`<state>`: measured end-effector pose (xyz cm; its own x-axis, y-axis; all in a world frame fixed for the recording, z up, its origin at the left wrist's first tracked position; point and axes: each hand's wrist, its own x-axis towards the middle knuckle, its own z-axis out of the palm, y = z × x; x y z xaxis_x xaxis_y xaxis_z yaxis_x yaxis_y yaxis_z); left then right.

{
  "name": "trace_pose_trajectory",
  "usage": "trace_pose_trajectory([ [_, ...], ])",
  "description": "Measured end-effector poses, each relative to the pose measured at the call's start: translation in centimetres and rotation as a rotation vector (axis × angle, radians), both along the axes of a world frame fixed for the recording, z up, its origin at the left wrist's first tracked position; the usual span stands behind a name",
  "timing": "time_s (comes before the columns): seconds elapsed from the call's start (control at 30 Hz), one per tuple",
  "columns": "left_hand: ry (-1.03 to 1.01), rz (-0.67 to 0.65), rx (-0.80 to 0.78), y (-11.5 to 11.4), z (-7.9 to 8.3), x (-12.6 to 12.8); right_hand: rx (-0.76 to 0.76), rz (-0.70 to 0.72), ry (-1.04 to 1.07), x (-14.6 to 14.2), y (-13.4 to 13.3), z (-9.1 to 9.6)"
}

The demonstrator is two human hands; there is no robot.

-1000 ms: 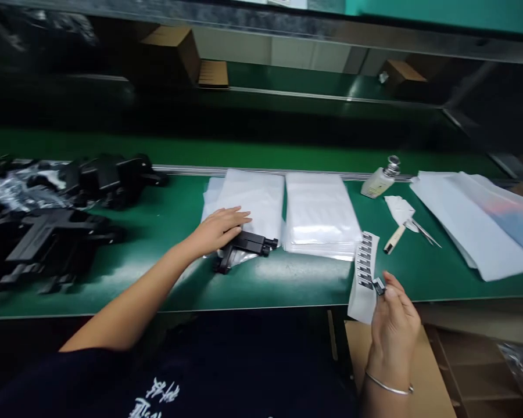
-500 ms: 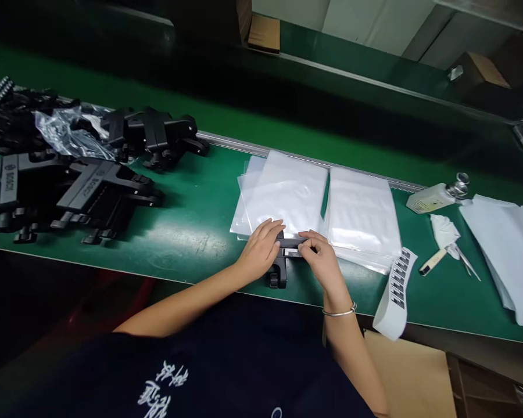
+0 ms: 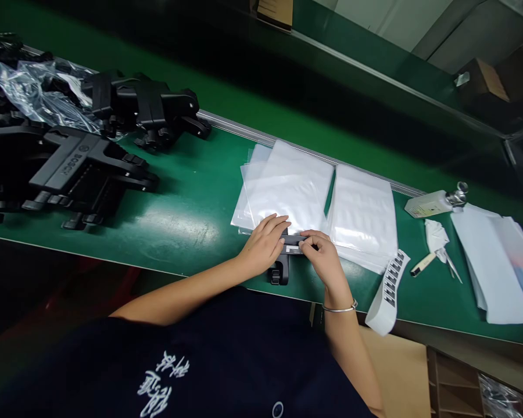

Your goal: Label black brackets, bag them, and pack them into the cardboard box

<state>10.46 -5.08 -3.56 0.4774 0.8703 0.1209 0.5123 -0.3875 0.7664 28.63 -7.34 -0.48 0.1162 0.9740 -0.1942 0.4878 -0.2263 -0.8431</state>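
Observation:
A black plastic clamp bracket lies at the front edge of the green table, partly hidden by both hands. My left hand is closed over its left end, fingers across the top and thumb along the near side. Gripping the right end is my right hand, with the thumb and fingertips at a small white label on the bracket's near face. A silvery bangle is on my right wrist. Just behind the hands lies a stack of clear plastic bags.
A second bag stack lies to the right, beside a strip of printed labels. Farther right are a pump bottle, a cutter knife, tweezers and white sheets. Several black brackets crowd the left.
The camera view has tilted and shifted slightly, moving the left brackets in the picture. Both hands stay on the bracket, with the right thumb still at the label.

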Motion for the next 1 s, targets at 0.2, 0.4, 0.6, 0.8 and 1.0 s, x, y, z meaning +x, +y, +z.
trace_pose_trajectory([
  [0.2,0.011,-0.003,0.011,0.03,0.13,-0.04,-0.005,0.028,0.024,0.35,0.19,-0.04],
  [0.4,0.059,-0.004,0.045,0.02,0.05,-0.08,-0.027,0.023,0.048,0.37,0.08,-0.12],
  [0.6,0.07,-0.003,0.065,-0.03,-0.05,-0.05,-0.021,0.025,0.027,0.27,0.14,-0.11],
  [0.8,0.065,0.004,0.076,-0.02,-0.14,-0.03,-0.018,0.019,0.03,0.26,0.14,-0.07],
  [1.0,0.063,0.004,0.083,0.0,-0.17,-0.04,-0.03,0.018,0.076,0.52,0.11,-0.1],
])
